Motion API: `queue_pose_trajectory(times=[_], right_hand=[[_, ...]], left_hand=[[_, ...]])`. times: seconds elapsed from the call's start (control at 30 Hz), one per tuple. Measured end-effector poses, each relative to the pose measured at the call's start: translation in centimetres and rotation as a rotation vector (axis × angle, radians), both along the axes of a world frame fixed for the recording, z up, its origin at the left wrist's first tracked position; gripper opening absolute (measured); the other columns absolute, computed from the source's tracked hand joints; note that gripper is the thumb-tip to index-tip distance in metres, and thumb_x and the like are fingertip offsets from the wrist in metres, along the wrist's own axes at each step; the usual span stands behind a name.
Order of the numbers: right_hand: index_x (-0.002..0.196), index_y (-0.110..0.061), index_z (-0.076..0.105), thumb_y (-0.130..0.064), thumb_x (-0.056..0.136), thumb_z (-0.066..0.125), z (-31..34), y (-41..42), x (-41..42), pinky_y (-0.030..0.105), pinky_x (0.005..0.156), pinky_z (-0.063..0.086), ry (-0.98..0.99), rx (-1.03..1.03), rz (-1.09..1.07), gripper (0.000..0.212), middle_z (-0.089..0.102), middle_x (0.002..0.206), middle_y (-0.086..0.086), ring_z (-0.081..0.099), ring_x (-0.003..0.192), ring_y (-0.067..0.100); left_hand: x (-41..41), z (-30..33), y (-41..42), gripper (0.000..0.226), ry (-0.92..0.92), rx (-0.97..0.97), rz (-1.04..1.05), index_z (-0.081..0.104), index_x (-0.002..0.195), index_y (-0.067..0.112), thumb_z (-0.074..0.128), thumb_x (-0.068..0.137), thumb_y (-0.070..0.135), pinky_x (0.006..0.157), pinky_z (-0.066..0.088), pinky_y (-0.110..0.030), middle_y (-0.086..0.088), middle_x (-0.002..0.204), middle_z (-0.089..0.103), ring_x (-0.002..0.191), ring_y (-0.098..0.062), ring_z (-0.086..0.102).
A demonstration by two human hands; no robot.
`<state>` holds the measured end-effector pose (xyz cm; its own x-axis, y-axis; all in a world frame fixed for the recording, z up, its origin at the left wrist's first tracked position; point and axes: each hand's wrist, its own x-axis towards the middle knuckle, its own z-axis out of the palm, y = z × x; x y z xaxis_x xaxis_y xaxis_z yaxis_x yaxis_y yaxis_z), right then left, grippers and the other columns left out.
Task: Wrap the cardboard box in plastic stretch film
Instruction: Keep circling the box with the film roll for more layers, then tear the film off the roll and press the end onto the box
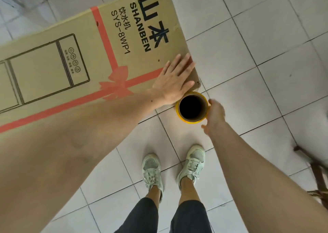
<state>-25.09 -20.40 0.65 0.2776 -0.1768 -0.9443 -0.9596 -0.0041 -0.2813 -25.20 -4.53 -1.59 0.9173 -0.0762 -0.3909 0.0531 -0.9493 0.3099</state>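
A long brown cardboard box (74, 58) with black print and a red ribbon pattern stands on the tiled floor, filling the left half of the head view. My left hand (174, 80) lies flat on its top face near the right corner, fingers straight. Just below that corner is the stretch film roll (193, 120), seen end-on as a cardboard tube with a dark hollow and a yellowish rim. My right hand (214, 114) grips the roll's right side, fingers curled round it. The roll sits right against the box corner; any film between them is too clear to see.
White floor tiles (248, 55) spread to the right of and behind the box. My two feet in pale sneakers (152, 169) stand just below the roll. A dark wooden furniture leg (317, 169) shows at the right edge.
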Motion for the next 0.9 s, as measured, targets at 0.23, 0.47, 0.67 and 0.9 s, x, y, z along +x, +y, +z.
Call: queue_pose_trajectory(times=[0.23,0.47,0.67,0.9], right_hand=[[0.137,-0.025,0.048,-0.070,0.096,0.026,0.4,2.3,-3.2,0.043,0.109,0.043,-0.026,0.049,0.067,0.065,0.058,0.119,0.003,0.054,0.118,0.024],[0.133,-0.004,0.052,-0.078,0.090,0.015,-0.2,2.8,-8.8,0.056,0.109,0.037,0.242,0.233,0.126,0.094,0.051,0.145,0.011,0.049,0.132,0.037],[0.151,-0.030,0.037,-0.077,0.091,0.017,-1.6,3.3,-6.5,0.056,0.116,0.024,0.087,0.137,0.178,0.079,0.034,0.159,-0.001,0.030,0.146,0.028],[0.136,-0.030,0.055,-0.083,0.085,0.022,-2.6,5.5,-11.7,0.053,0.112,0.035,0.099,0.349,0.029,0.080,0.057,0.139,-0.001,0.052,0.130,0.030]], left_hand=[[-5.6,-0.3,-1.4,0.065,0.013,-0.053,0.159,0.005,0.160,0.019,0.022,0.106,0.050,0.123,-0.008,-0.044,0.002,0.167,-0.008,0.153,-0.021,-0.013],[-9.2,-0.9,-0.7,0.061,-0.033,-0.020,0.212,0.018,0.158,0.034,0.030,0.102,0.056,0.122,-0.006,-0.049,0.007,0.167,0.001,0.154,-0.025,-0.008],[-11.0,-1.2,-1.6,0.056,-0.095,-0.040,0.332,0.019,0.158,0.034,0.030,0.105,0.051,0.121,-0.007,-0.048,0.008,0.167,0.007,0.154,-0.023,-0.004],[-13.6,-1.0,-1.1,0.056,-0.152,-0.045,0.494,0.034,0.154,0.029,0.033,0.103,0.054,0.123,-0.004,-0.047,0.005,0.166,0.017,0.154,-0.021,0.004]])
